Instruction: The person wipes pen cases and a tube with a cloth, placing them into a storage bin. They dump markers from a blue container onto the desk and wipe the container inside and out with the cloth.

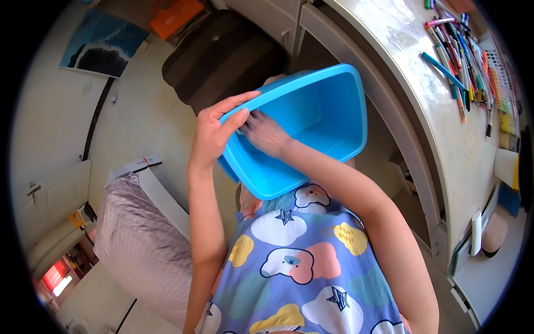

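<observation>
A blue plastic bin [339, 111] rests tilted over my lap, its open side toward me. My left hand [217, 125] grips the bin's left rim, with the thumb on the inner side and fingers over the edge. Inside the bin, my right hand [266, 133] reaches against the left inner wall, its fingers bent. A small pale bit shows by those fingertips, too small to make out. Whether the right fingers hold anything is hidden.
On the right, a white desk [411, 67] bears a heap of pens and markers [459, 61]. A brown striped seat [222, 55] stands ahead. At the left is a bed or cushion with a pinkish quilted cover [139, 245].
</observation>
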Demonstrator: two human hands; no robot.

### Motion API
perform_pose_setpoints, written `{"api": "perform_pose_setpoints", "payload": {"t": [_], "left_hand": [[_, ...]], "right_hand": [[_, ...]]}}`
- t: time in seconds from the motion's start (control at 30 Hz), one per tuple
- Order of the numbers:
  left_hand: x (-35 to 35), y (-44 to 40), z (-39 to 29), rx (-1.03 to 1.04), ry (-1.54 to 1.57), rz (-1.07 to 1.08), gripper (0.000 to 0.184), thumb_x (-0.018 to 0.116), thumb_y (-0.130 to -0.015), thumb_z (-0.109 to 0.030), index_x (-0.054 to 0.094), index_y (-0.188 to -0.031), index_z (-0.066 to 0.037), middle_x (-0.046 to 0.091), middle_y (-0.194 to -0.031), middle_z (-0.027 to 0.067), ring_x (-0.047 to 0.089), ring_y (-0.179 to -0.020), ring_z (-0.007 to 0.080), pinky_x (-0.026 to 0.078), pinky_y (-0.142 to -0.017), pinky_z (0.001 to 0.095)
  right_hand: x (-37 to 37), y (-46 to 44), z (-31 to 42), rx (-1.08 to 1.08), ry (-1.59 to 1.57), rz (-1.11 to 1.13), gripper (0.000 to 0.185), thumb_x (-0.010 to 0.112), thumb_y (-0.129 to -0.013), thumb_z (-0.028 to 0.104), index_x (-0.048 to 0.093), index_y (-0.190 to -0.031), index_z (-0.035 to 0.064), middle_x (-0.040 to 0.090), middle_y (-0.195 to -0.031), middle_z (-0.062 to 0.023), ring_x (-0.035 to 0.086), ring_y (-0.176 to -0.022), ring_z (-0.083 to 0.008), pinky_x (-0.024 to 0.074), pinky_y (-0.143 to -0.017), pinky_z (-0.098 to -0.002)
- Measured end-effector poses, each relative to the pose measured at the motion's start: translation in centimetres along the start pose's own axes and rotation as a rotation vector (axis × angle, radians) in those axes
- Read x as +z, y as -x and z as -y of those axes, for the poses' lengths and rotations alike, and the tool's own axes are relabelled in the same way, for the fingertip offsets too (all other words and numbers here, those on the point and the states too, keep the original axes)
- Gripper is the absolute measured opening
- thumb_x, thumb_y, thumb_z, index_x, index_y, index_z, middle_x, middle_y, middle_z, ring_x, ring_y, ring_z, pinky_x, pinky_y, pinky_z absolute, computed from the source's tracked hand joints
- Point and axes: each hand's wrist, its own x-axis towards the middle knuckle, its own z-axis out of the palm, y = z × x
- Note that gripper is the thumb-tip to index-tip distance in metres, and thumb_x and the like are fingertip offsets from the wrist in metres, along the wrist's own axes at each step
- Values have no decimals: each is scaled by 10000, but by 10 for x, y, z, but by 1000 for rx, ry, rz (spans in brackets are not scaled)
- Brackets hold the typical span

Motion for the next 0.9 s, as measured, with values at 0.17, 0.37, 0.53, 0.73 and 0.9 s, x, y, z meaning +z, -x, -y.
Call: {"api": "perform_pose_setpoints", "payload": {"t": [0.17,0.37,0.53,0.73,0.9], "left_hand": [[1,0,-1,-28,33,-23,339,622,-886,-163,656,-1175,10,676,-1122,101,620,-1000,146,471,-901,276],[4,3,0,-14,39,-5,314,615,-919,-144,644,-1201,-9,680,-1020,48,589,-885,83,475,-813,233],[7,4,1,-28,62,33,316,615,-906,-152,656,-1185,-10,679,-1091,85,624,-955,127,492,-863,258],[9,0,4,-11,27,28,306,610,-910,-146,659,-1184,-18,683,-1084,78,621,-952,120,490,-865,254],[9,0,4,15,7,17,307,615,-908,-145,659,-1184,-19,684,-1086,79,623,-953,124,489,-873,258]], "right_hand": [[6,21,-12,-278,-153,170,265,560,-810,176,674,-1027,76,532,-1147,-61,505,-1140,-255,518,-843,-339],[-9,40,-24,-386,-142,315,222,551,-834,173,703,-995,155,535,-1198,-51,463,-1210,-265,494,-881,-367],[-30,59,-52,-270,-75,391,218,537,-860,186,706,-997,205,530,-1218,-29,407,-1283,-262,479,-875,-371],[-24,72,-55,-293,-25,322,183,557,-819,159,706,-924,150,599,-1071,-46,536,-1130,-261,512,-814,-342],[-6,37,-9,-300,-88,322,140,572,-791,123,690,-864,105,620,-951,-62,590,-1015,-265,537,-793,-369]]}}
